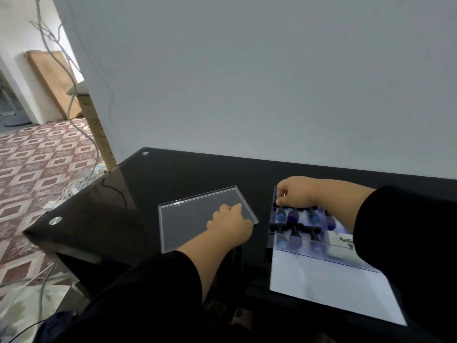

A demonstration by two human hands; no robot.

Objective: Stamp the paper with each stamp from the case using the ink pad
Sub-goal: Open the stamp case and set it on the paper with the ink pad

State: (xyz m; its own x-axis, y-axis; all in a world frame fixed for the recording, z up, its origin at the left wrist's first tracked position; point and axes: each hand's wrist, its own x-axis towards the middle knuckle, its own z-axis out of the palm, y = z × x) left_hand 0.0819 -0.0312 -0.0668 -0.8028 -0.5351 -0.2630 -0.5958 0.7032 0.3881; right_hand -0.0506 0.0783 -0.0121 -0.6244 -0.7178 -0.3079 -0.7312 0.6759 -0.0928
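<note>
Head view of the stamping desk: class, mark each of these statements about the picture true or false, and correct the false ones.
1. The clear lid lies on the black table, apart from the case. True.
2. The left hand rests on the white paper. False: it rests on the clear lid.
3. The right hand reaches into the far end of the case, its fingers curled there. True.
4. The case stands to the left of the lid. False: it stands to the lid's right.
5. Every compartment in the case is empty. False: stamps with blue and purple handles lie in two rows.
</note>
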